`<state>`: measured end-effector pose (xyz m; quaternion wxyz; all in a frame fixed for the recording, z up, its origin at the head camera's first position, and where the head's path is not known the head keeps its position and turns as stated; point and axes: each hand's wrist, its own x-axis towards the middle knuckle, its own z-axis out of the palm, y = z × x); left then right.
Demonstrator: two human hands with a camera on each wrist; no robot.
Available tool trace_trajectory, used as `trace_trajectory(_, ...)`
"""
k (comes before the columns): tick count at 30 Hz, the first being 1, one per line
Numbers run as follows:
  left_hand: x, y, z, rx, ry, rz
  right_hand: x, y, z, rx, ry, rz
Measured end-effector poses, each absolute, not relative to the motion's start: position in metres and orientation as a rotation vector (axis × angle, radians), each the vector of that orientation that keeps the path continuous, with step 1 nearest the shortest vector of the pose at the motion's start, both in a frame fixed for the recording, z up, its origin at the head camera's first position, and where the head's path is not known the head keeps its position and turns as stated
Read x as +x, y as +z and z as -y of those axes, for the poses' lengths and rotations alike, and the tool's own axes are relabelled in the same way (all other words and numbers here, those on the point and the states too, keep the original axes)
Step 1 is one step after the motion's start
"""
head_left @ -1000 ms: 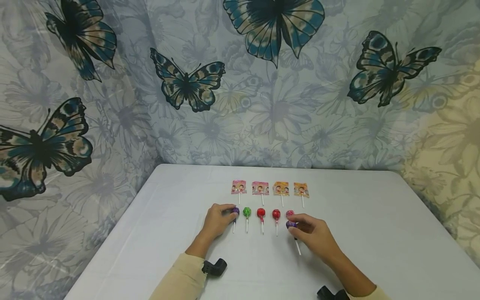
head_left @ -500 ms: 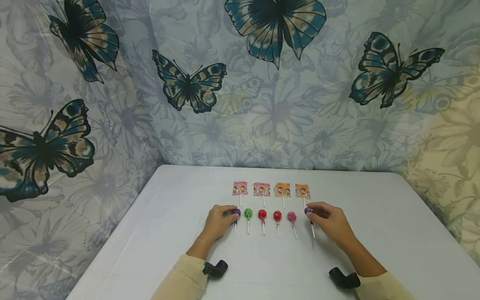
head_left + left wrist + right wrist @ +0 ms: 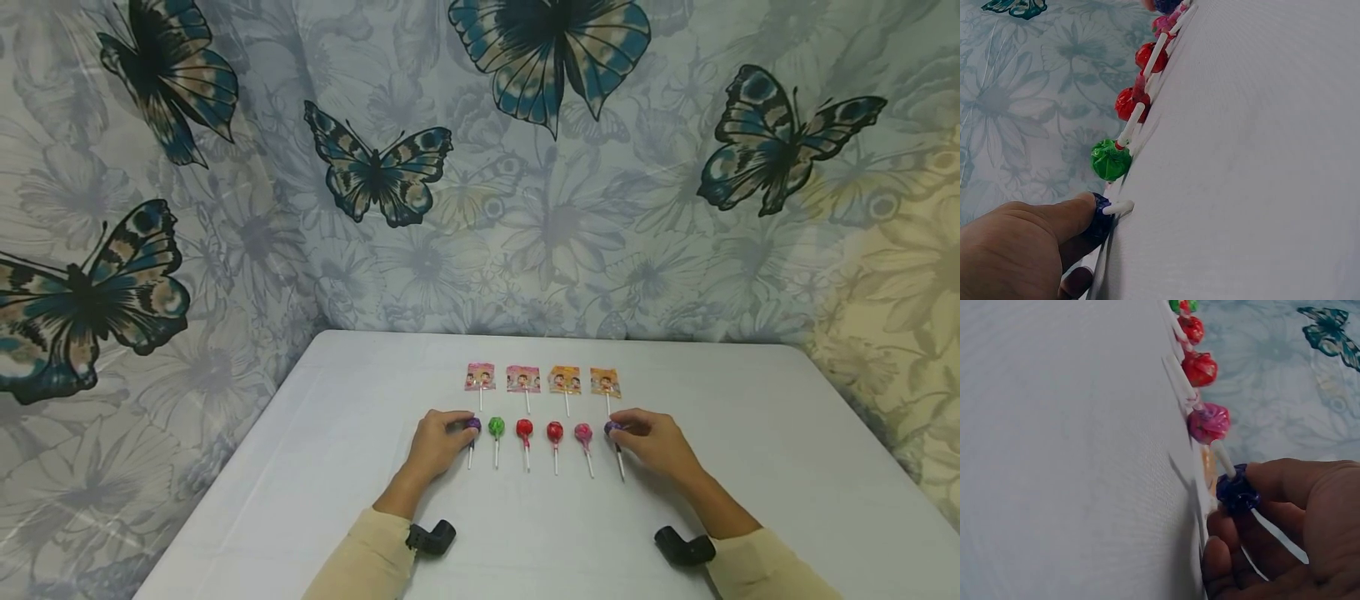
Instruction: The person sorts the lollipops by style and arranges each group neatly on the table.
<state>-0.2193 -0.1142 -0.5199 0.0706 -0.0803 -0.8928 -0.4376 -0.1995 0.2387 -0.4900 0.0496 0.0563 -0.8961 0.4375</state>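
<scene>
My left hand (image 3: 435, 442) pinches the purple-wrapped lollipop (image 3: 1101, 219) at the left end of a row, its white stick pointing toward me. At the row's right end my right hand (image 3: 656, 442) holds another purple lollipop (image 3: 1238, 490) by its head between thumb and fingers. Between the hands lie a green lollipop (image 3: 497, 427), a red lollipop (image 3: 524, 428), a second red lollipop (image 3: 555, 431) and a pink lollipop (image 3: 583, 432). All their sticks point toward the near side.
Behind them runs a row of flat-packed lollipops, pink packets (image 3: 522, 378) on the left and orange packets (image 3: 565, 379) on the right. The white table (image 3: 375, 367) meets a butterfly-patterned backdrop (image 3: 555, 225). Each wrist wears a black camera (image 3: 433, 538).
My right hand has carried its purple lollipop from in front of the pink one to the row's right end, then slightly back left. My left hand has kept its hold.
</scene>
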Motion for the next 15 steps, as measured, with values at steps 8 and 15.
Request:
trace_trajectory(8,-0.219,-0.5184,0.1141,-0.244,-1.3,2.69,-0.2047,-0.4932,-0.2353,0.167,1.233,2.798)
trace_trajectory(15,-0.2189,-0.5205,0.114,-0.262,-1.301,2.677,-0.2035,-0.493,-0.2343,0.137,1.214,2.817)
